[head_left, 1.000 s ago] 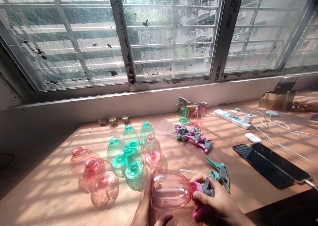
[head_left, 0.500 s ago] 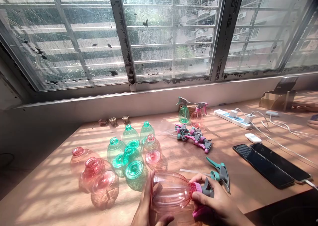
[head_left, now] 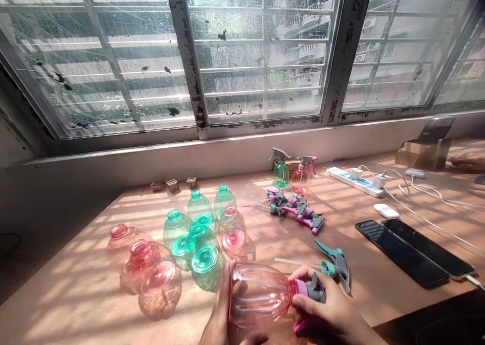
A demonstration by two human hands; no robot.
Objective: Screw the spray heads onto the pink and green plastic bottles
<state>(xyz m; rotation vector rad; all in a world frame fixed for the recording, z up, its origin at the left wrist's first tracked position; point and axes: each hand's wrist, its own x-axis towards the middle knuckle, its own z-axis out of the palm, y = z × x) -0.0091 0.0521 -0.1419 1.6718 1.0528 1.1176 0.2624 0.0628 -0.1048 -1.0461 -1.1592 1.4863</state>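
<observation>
While left grip (head_left: 220,312) wide around the pink bottle (head_left: 261,294), right grip (head_left: 328,304) closed about its pink collar (head_left: 301,287).

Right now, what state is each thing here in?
Held pink bottle: sideways, spray head at neck
Left hand: holding its lower end
Right hand: fingers around its pink collar
Four green bottles: upright, uncapped
Three other pink bottles: upright, uncapped
Two back spray bottles: upright, heads on
Teal spray head: lying loose
Spray-head pile: lying loose
Two phones: screens dark
Power strip: two plugs inserted
</observation>
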